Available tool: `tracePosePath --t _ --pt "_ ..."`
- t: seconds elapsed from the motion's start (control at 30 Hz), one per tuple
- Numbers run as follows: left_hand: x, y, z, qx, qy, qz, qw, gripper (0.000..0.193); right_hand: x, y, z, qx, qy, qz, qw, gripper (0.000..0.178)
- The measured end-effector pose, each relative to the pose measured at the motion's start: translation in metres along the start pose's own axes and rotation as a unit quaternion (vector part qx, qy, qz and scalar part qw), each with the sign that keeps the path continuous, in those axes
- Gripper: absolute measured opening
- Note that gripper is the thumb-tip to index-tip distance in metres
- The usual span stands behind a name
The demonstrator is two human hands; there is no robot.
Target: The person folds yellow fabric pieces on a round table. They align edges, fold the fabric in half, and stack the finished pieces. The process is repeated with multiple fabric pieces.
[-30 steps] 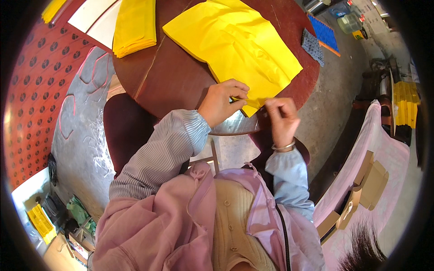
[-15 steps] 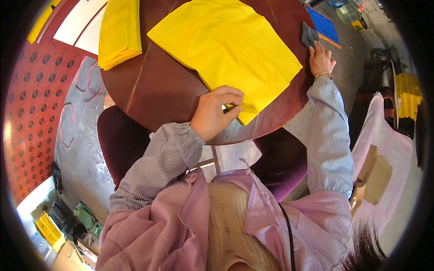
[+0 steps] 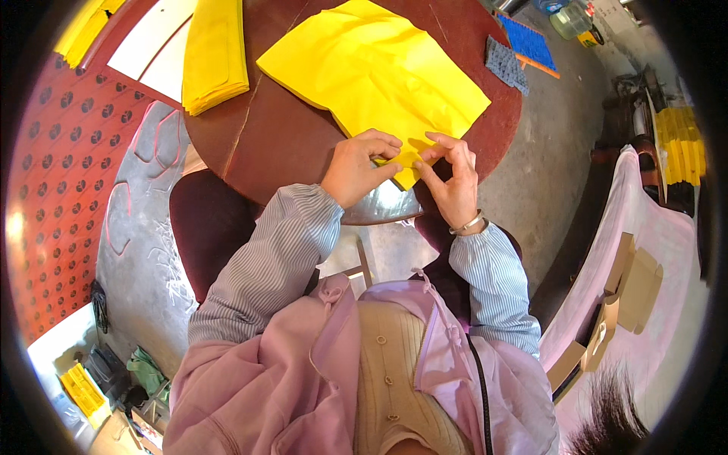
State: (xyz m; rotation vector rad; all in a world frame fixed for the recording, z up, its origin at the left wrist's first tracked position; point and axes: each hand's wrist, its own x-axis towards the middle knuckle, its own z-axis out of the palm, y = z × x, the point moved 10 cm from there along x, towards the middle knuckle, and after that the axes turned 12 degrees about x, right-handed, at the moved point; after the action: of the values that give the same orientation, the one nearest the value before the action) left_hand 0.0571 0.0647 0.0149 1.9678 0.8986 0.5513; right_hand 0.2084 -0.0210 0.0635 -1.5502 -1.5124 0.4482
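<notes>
A large sheet of thin yellow cloth (image 3: 379,68) lies spread and wrinkled on the round, dark red table, its near corner pointing toward me. My left hand (image 3: 360,167) pinches that corner from the left, thumb below and fingers above. From the right, my right hand (image 3: 455,174) has thumb and a bent finger closed at the same corner, with the index finger raised a little. The two hands are a short way apart, and a small raised fold shows between them. A grey textured pad (image 3: 506,64) rests at the table's right edge, away from both hands.
A folded yellow cloth stack (image 3: 216,61) is at the table's (image 3: 288,159) far left. Beyond the right edge are a blue board (image 3: 535,44) with an orange edge and a clear plastic jug (image 3: 570,21). An open cardboard box (image 3: 637,292) sits on pale cloth at right.
My right hand has left the grey pad and come left to the cloth's near corner. My left hand stays pinched there. The grey pad remains on the table edge.
</notes>
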Motion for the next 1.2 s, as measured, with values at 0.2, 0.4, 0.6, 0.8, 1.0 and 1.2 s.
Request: tracePosePath --t 0.2,0.4,0.6,0.8,1.0,1.2 --pt "0.002 -0.006 0.003 -0.004 0.000 -0.056 0.998 0.021 -0.005 -0.011 -0.015 0.027 0.063 -0.041 0.997 0.037" --pt "0.007 -0.013 0.002 -0.048 -0.005 -0.055 0.997 0.014 -0.041 -0.014 0.005 0.072 -0.017 -0.047 0.996 0.031" --pt "0.008 -0.011 0.003 -0.056 -0.016 -0.018 0.998 0.020 -0.035 -0.006 0.010 0.064 -0.031 -0.055 0.996 0.025" --pt "0.007 -0.012 0.005 -0.043 -0.028 -0.033 0.998 0.019 -0.030 0.007 0.007 0.119 -0.023 0.006 0.993 0.014" --pt "0.005 -0.009 0.003 -0.019 -0.040 -0.021 0.999 0.020 -0.029 0.030 0.009 0.184 0.000 0.108 0.977 0.010" --pt "0.002 -0.001 0.002 0.000 -0.035 0.028 0.999 0.026 -0.031 0.035 0.010 0.199 0.011 0.112 0.973 0.010"
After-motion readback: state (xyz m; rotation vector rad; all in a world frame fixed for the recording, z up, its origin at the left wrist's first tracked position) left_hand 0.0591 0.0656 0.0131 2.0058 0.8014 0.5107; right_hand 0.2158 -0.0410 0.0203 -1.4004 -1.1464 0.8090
